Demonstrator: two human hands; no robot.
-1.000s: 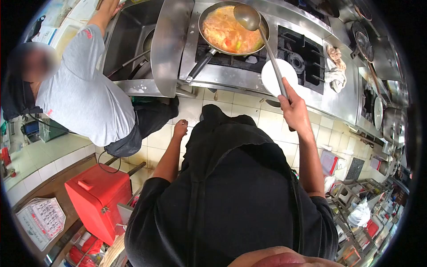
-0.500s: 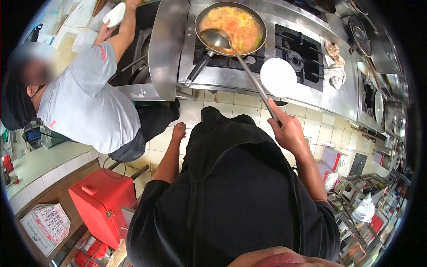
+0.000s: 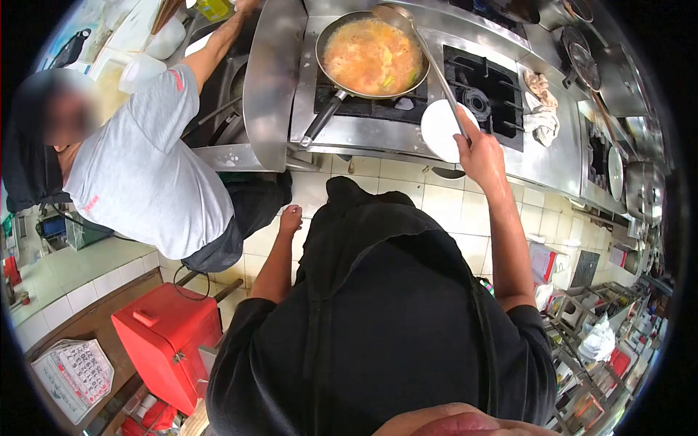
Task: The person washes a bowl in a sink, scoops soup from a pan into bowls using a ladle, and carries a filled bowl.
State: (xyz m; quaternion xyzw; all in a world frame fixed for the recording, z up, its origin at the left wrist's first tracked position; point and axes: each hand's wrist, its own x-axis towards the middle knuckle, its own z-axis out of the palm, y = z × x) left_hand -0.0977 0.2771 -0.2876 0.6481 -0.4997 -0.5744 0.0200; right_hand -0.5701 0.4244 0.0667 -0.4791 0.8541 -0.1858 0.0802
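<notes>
My right hand (image 3: 481, 151) is wrapped round the handle of a long metal ladle (image 3: 440, 71). The ladle's bowl is over the far right rim of a frying pan (image 3: 374, 54), which holds orange, soupy food and sits on the stove with its black handle toward me. Under the ladle's handle, a round white plate (image 3: 440, 131) lies at the stove's front edge. My left hand (image 3: 291, 219) hangs low over the tiled floor, away from the stove, its fingers curled; whether anything small is in them is hidden.
On the left a person in a grey shirt (image 3: 145, 171) reaches over a metal sink beyond a steel partition (image 3: 270, 87). A red box (image 3: 169, 341) stands behind. Right of the pan are a burner (image 3: 480, 102), crumpled cloths (image 3: 541, 109) and hanging pans.
The ladle has moved from inside the pan up to its far right rim, and my right hand has gone forward. The other person's arm now reaches further over the sink.
</notes>
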